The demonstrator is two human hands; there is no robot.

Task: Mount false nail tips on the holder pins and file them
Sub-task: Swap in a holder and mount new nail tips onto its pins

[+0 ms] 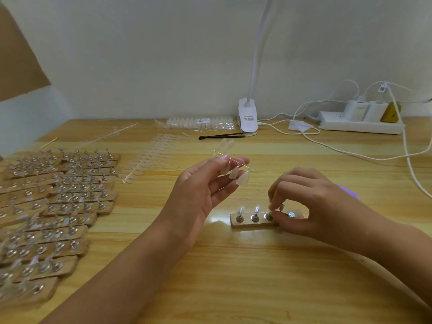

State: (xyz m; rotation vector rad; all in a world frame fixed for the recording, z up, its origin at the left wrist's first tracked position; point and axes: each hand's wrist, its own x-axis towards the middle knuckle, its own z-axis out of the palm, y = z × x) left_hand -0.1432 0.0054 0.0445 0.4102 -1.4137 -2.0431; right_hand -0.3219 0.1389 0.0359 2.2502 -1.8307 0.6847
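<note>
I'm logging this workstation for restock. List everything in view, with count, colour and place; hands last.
table: one, light wood, throughout
holder block: one, brown, front centre-right
spare holder blocks: many, brown, stacked left
nail tip strip: one, clear, held up at centre
loose tip strips: several, clear, centre-left
bagged tips: one pack, whitish, back centre
clip lamp: one, white, back centre
black tool: one, before the lamp
power strip: one, white, back right
cables: several, white, right side
purple file: one, right, partly hidden
left hand: grips the nail tip strip
right hand: fingers pinch a pin on the holder block
</note>
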